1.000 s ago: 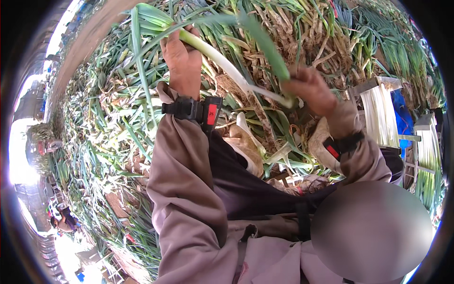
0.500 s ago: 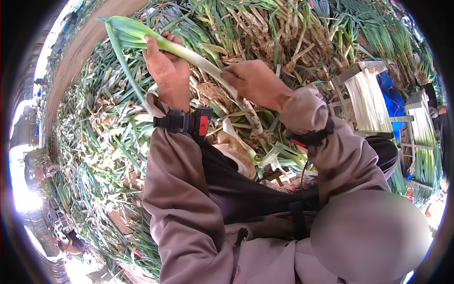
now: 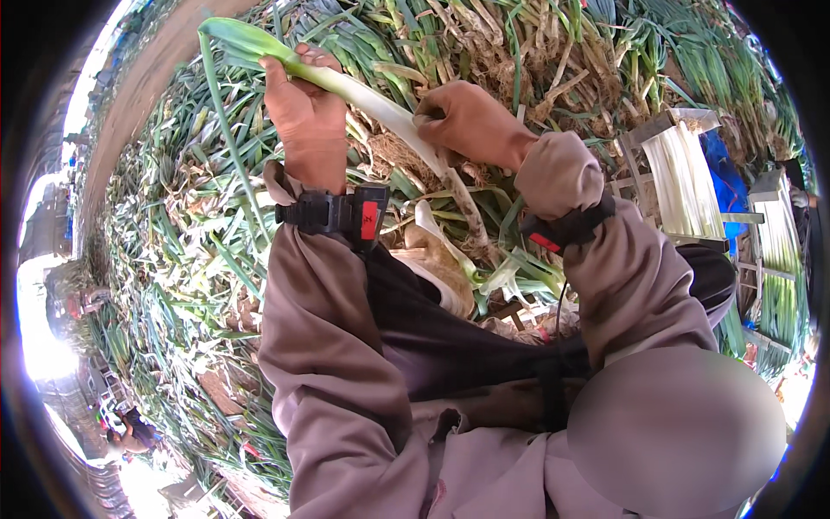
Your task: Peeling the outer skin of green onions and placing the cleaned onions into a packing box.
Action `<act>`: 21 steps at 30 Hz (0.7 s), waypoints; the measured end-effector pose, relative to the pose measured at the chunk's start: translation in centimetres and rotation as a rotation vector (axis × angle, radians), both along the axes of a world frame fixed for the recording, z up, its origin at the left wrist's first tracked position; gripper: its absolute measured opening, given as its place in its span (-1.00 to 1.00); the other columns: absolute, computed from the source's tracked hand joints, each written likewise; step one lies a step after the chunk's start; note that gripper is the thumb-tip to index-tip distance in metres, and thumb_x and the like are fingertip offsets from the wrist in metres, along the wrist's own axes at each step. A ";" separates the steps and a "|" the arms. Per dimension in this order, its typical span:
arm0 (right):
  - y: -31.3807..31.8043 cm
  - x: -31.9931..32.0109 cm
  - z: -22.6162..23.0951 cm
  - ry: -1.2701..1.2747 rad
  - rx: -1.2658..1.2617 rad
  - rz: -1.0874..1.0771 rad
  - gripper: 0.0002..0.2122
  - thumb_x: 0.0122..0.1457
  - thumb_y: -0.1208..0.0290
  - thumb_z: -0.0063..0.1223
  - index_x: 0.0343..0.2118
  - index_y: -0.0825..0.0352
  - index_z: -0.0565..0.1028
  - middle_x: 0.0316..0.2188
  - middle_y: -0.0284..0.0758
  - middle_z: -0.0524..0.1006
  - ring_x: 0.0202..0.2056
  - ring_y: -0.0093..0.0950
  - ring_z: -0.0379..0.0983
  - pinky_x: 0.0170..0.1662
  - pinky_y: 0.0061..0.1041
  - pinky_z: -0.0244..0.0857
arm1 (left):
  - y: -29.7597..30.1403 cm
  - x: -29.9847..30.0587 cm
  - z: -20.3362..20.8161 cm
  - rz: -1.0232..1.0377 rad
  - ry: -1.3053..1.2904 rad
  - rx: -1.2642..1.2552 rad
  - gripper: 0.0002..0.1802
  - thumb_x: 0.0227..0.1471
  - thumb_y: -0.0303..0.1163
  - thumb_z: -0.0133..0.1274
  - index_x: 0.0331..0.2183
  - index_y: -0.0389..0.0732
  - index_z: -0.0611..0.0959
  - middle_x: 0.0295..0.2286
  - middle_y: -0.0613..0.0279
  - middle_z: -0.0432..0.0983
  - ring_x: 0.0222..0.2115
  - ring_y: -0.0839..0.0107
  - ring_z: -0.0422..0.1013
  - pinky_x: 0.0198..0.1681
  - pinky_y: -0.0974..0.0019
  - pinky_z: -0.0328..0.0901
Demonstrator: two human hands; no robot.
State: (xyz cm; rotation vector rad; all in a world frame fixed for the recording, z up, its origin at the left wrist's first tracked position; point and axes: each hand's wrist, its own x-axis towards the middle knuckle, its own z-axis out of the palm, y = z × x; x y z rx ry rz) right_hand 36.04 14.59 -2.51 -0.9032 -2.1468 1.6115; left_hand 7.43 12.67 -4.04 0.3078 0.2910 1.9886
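Observation:
A long green onion (image 3: pixel 372 99) slants across in front of me, its green leaves at the upper left and its thin, dirt-marked lower end toward the middle. My left hand (image 3: pixel 304 108) is wrapped round it just below the leaves. One narrow leaf hangs down on the left of that hand. At the middle of the white stalk my right hand (image 3: pixel 474 121) is closed, the curled fingertips against it. Whether those fingers pinch a loose outer layer or the stalk itself is hidden. Below lie pale peeled leaves (image 3: pixel 510 275).
Unpeeled green onions with brown roots (image 3: pixel 484 65) are heaped ahead. Leaf litter (image 3: pixel 173 259) covers the ground on the left. At the right stand a metal rack (image 3: pixel 635 164) of bundled white stalks (image 3: pixel 687 186) and a second bundle (image 3: pixel 778 246), with blue sheeting (image 3: pixel 726 177) between.
My right hand has shifted slightly right and up. The onion's leafy top has risen a little, and its stalk has moved slightly to the right. My left hand keeps its grip.

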 end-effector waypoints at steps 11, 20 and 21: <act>0.5 1.9 -2.3 0.280 -0.530 0.050 -0.73 0.52 0.22 0.38 -0.02 0.37 0.79 -0.46 -0.50 0.66 -0.59 -0.78 0.38 -0.54 -0.68 0.20 | 0.1 3.5 3.0 -0.055 -0.016 0.076 -0.40 0.66 0.10 -0.11 0.10 -0.33 0.56 -0.28 0.18 0.51 -0.29 0.37 0.42 -0.12 0.23 0.48; 0.8 2.9 -3.1 0.161 -0.779 0.215 -0.72 0.44 0.27 0.45 -0.07 0.44 0.80 -0.51 -0.42 0.66 -0.66 -0.73 0.34 -0.62 -0.59 0.12 | -1.7 3.8 5.4 -0.204 0.276 0.199 -0.28 0.65 -0.11 0.04 0.52 -0.38 0.31 -0.19 0.22 0.53 -0.25 0.38 0.47 0.00 0.21 0.54; 0.5 2.8 -3.8 0.102 -0.741 0.238 -0.71 0.45 0.25 0.44 -0.04 0.43 0.80 -0.50 -0.44 0.66 -0.66 -0.75 0.33 -0.62 -0.62 0.10 | -1.7 4.1 5.5 -0.222 0.267 0.185 -0.30 0.66 -0.11 0.03 0.51 -0.38 0.32 -0.19 0.22 0.52 -0.27 0.39 0.45 -0.05 0.23 0.52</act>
